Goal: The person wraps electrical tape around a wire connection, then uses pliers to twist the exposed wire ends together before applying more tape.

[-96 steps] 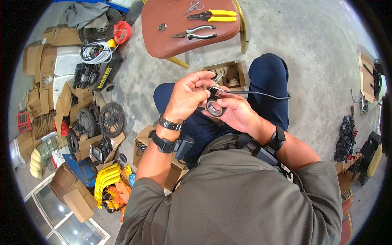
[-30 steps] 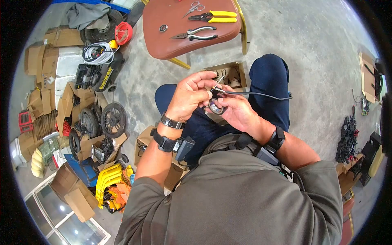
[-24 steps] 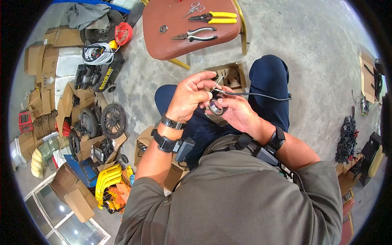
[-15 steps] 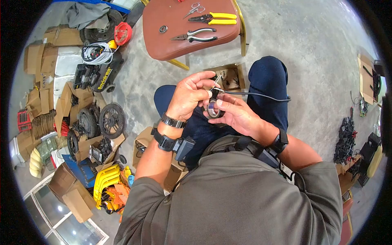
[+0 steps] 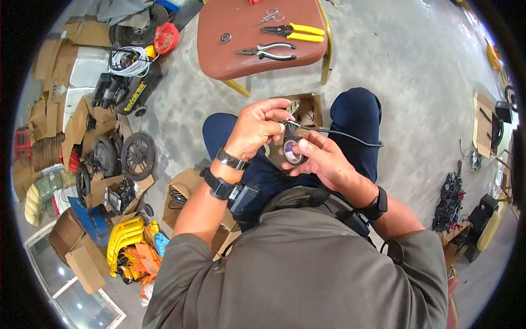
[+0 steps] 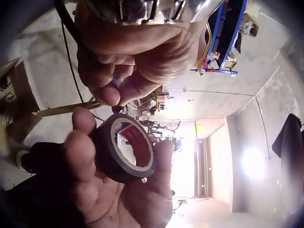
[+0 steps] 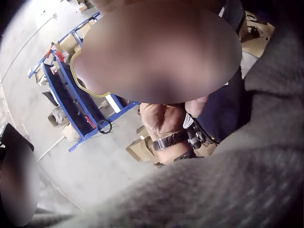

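My left hand (image 5: pixel 255 129) pinches the end of a black cable (image 5: pixel 350 136), where thin wires (image 5: pixel 293 111) stick up past the fingertips. Just below it, my right hand (image 5: pixel 329 164) holds a roll of black electrical tape (image 6: pixel 108 159) between thumb and fingers. A short dark strip of tape (image 5: pixel 290 133) runs from the roll up to the cable end at the left fingertips. The cable trails right, across the right knee. In the right wrist view a blurred patch hides most of the right hand.
Ahead, a brown padded seat (image 5: pixel 219 63) bears long-nose pliers (image 5: pixel 274 51), yellow-handled wire strippers (image 5: pixel 301 33), scissors (image 5: pixel 269 16) and a small dark ring (image 5: pixel 225 38). An open cardboard box (image 5: pixel 315 104) stands between the knees. Cartons and wheels (image 5: pixel 138 156) crowd the left side.
My right hand and the tape roll have moved down, away from the left fingertips, and more tape strip shows between them. The left hand keeps its pinch. The head view has shifted slightly.
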`<state>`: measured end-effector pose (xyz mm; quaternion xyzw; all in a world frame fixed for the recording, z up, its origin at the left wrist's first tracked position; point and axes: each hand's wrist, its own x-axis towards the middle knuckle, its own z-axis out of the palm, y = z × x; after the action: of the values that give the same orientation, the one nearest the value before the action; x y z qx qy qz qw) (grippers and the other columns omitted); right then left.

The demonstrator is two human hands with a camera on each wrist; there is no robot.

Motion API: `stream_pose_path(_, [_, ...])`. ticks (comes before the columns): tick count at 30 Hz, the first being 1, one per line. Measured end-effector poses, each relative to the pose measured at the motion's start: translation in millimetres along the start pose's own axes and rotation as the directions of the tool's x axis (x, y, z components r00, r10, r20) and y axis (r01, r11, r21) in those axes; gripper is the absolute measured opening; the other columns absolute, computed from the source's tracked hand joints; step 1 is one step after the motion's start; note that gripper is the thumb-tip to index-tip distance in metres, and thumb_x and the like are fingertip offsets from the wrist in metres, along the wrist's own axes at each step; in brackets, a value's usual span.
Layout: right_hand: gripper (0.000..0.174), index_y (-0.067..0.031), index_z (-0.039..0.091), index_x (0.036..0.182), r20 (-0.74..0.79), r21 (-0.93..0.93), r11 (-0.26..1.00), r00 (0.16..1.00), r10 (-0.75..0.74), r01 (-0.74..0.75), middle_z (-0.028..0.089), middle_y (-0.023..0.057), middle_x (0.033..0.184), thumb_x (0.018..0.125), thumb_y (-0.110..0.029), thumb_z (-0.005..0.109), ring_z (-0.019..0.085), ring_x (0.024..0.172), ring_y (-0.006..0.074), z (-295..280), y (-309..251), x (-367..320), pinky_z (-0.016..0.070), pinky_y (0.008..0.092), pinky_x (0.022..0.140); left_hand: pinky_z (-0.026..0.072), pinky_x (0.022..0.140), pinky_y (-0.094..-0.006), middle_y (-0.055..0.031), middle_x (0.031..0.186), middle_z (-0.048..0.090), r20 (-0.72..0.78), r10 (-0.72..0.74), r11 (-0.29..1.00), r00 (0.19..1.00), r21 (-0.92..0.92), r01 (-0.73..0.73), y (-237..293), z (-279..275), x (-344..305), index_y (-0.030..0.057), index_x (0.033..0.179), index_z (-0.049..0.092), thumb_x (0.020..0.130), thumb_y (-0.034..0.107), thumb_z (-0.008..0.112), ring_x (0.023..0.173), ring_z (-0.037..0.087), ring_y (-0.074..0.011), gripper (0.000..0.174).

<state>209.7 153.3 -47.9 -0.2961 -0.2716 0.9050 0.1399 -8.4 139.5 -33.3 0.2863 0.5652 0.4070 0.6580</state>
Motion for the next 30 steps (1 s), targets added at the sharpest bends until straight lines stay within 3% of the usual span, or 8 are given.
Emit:
stream_pose_path(7, [0.048,-0.0069,0.041,0.145,-0.016,-0.183,0.977,0.993,-0.116,0.111,0.067,0.016,0.109,0.105,-0.032,0.049,0.069,0.078,0.0197,9.2,-29.6,-11.2,0.057,0.0278,0.063,0.0447,0.051,-0.0174,-0.0071,0.106,0.071,-0.014,0.023,1.0,1.0,0.016,-0.023,1.2,2.9,-3.5,0.0007,0.133,0.059,0.079,-0.007,0.06,0.064,0.061,-0.0062,0.054])
stream_pose_path(10, [0.047,-0.006,0.042,0.144,0.031,-0.197,0.974,0.993,-0.11,0.114,0.067,0.0159,0.11,0.105,-0.031,0.047,0.069,0.078,0.0195,6.2,-36.4,-10.4,0.0573,0.0283,0.065,0.0446,0.051,-0.018,-0.0064,0.107,0.071,-0.026,0.028,0.999,0.999,0.037,-0.027,1.5,3.7,-4.3,0.0007,0.133,0.059,0.079,-0.006,0.059,0.064,0.061,-0.0062,0.054])
stream_pose_path(11, [0.049,-0.0047,0.045,0.142,0.042,-0.122,0.991,0.998,-0.052,0.057,0.067,0.0147,0.109,0.101,-0.028,0.055,0.069,0.08,0.0193,2.1,-38.3,-9.2,0.0575,0.0283,0.065,0.0446,0.051,-0.0182,-0.0064,0.107,0.071,-0.031,0.028,0.999,0.999,0.047,-0.026,1.3,4.5,-5.1,0.0006,0.133,0.059,0.079,-0.006,0.059,0.064,0.06,-0.0062,0.054])
stream_pose_path(14, [0.059,-0.0036,0.044,0.141,0.111,-0.224,0.96,0.983,-0.149,0.171,0.067,0.0131,0.107,0.092,-0.023,0.069,0.068,0.083,0.0189,-0.4,-41.2,-6.3,0.0571,0.0277,0.066,0.0459,0.053,-0.019,-0.0064,0.107,0.071,-0.031,0.028,0.998,0.999,0.063,-0.026,3.2,6.2,-6.5,0.0005,0.133,0.059,0.08,-0.005,0.059,0.064,0.06,-0.0065,0.053])
stream_pose_path(15, [0.061,-0.0038,0.046,0.136,0.108,-0.233,0.965,0.99,-0.094,0.117,0.061,0.0053,0.109,0.084,-0.009,0.078,0.065,0.088,0.0137,1.6,-51.6,-9.4,0.0559,0.0285,0.073,0.0465,0.054,-0.0193,-0.0065,0.107,0.071,-0.03,0.03,0.997,0.999,0.066,-0.028,3.5,6.3,-6.5,0.0005,0.133,0.059,0.08,-0.005,0.059,0.064,0.06,-0.0066,0.053])
stream_pose_path(19, [0.065,-0.0007,0.048,0.132,0.0,-0.448,0.885,0.989,-0.145,0.13,0.061,0.0046,0.11,0.077,-0.001,0.081,0.058,0.103,0.0118,3.6,-60.2,-3.3,0.0506,0.0291,0.091,0.049,0.058,-0.0207,-0.0064,0.107,0.07,0.007,0.063,0.998,0.998,0.02,-0.063,-2.7,5.5,-6.3,0.0001,0.132,0.059,0.081,-0.006,0.058,0.069,0.06,-0.0067,0.052])
stream_pose_path(26, [0.062,0.0023,0.051,0.128,0.015,-0.661,0.716,0.959,-0.284,0.223,0.062,0.0074,0.111,0.075,-0.005,0.083,0.059,0.104,0.0136,-0.5,-69.0,4.2,0.0508,0.0309,0.092,0.05,0.061,-0.0218,-0.0063,0.108,0.069,0.008,0.087,0.996,0.996,-0.008,-0.087,-6.3,7.2,-9.5,-0.0004,0.132,0.06,0.08,-0.009,0.056,0.073,0.059,-0.0064,0.052])
stream_pose_path(30, [0.064,0.0027,0.051,0.129,0.02,-0.623,0.737,0.947,-0.32,0.263,0.061,0.0084,0.113,0.075,-0.003,0.083,0.06,0.104,0.015,3.0,-66.2,2.8,0.0511,0.031,0.094,0.0498,0.061,-0.0218,-0.0059,0.107,0.069,0.004,0.079,0.997,0.997,-0.012,-0.079,-4.6,8.3,-12.2,0.0001,0.131,0.061,0.079,-0.01,0.056,0.073,0.059,-0.0061,0.053])
